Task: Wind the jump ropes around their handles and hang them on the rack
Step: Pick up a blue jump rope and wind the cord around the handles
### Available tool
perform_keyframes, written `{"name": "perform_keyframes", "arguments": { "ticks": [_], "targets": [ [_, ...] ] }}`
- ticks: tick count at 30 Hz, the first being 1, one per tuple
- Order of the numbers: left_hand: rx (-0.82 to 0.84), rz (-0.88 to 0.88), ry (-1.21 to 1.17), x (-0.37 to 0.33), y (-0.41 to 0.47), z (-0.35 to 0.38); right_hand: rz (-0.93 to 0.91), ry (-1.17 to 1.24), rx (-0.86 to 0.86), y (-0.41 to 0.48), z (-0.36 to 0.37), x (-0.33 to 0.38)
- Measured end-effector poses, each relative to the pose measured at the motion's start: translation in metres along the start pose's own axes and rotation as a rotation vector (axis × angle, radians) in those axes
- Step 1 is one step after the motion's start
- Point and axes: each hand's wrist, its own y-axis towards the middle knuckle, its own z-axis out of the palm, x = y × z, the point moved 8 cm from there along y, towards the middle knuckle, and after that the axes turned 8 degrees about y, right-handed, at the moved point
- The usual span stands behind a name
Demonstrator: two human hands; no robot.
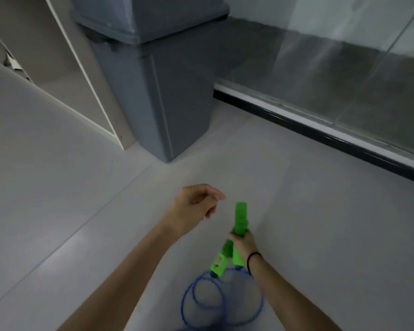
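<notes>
Right grip (243, 242) clamps both green handles (240, 218), left grip (194, 204) hangs empty, loose-fingered — best to catch the blue rope (208, 299) close and wind taut.

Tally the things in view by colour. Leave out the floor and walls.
Green handles: 2
Blue rope: 1
Grey bin: 1
Black wristband: 1
Total: 5
</notes>
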Motion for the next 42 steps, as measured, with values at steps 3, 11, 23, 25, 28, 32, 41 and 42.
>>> {"name": "perform_keyframes", "arguments": {
  "ticks": [3,11,23,25,28,32,41,42],
  "targets": [
    [0.001,0.007,0.024,-0.083,-0.015,-0.016,-0.021,0.252,0.149,-0.082,-0.008,0.101],
    [0.278,0.334,0.605,-0.383,-0.065,-0.062,-0.02,0.096,0.549,-0.335,-0.066,0.403],
    [-0.118,0.897,1.141,-0.662,-0.127,-0.105,-0.105,-0.17,0.697,-0.575,-0.166,0.635],
    [-0.094,0.898,1.153,-0.681,-0.133,-0.099,-0.144,-0.126,0.65,-0.59,-0.181,0.648],
    [-0.09,0.784,1.155,-0.696,-0.132,-0.103,-0.194,0.017,0.589,-0.6,-0.211,0.66],
    [0.019,0.586,1.014,-0.691,-0.118,-0.115,-0.505,-0.103,0.392,-0.631,-0.264,0.68],
    [0.384,0.384,0.576,-0.694,-0.125,-0.097,-1.183,-0.185,-0.369,-0.687,-0.283,0.695],
    [0.403,0.389,0.58,-0.694,-0.123,-0.096,-1.202,-0.179,-0.43,-0.688,-0.286,0.696]
  ]
}}
